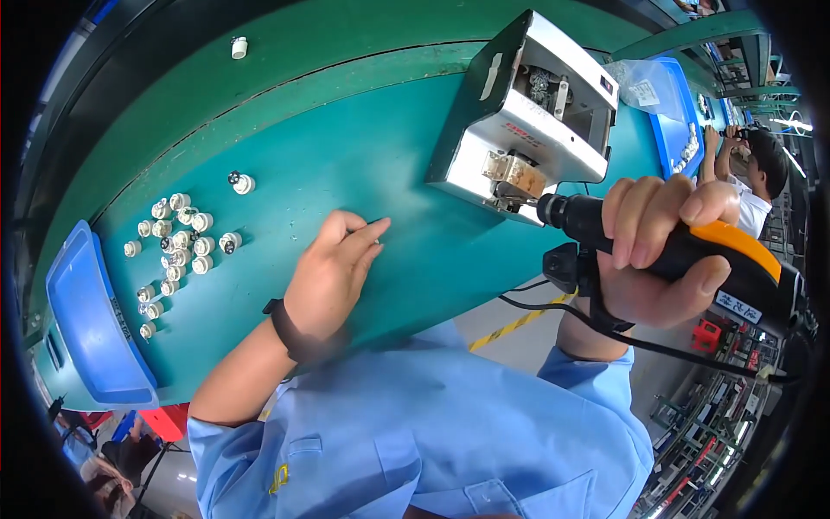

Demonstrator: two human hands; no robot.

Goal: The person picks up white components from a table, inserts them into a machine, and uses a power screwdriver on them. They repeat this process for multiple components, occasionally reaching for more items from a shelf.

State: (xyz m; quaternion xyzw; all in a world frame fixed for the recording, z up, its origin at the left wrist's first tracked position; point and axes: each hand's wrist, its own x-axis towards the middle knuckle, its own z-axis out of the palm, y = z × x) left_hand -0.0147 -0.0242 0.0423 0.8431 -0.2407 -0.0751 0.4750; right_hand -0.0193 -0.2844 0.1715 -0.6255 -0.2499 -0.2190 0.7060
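My right hand [661, 233] is wrapped round a black and orange electric screwdriver [735, 246], held nearly level. The screwdriver's nose points left and reaches the front of a silver and black screw feeder [540, 130]; I cannot tell whether its bit touches the outlet. My left hand [333, 272] hovers over the green mat, fingers partly bent, tips a little apart, with nothing visible in them. To its left stand several small white round fittings [181, 238] with metal and dark parts on top. A single fitting [242, 182] lies apart, nearer the far edge.
A blue tray [99, 320] lies at the left end of the green bench [389, 147]. Another blue tray [666, 130], with a clear bag and white parts, stands beyond the feeder. One white fitting [239, 48] sits on the far ledge. A black cable [657, 346] hangs below my right hand. A co-worker [752, 173] sits at far right.
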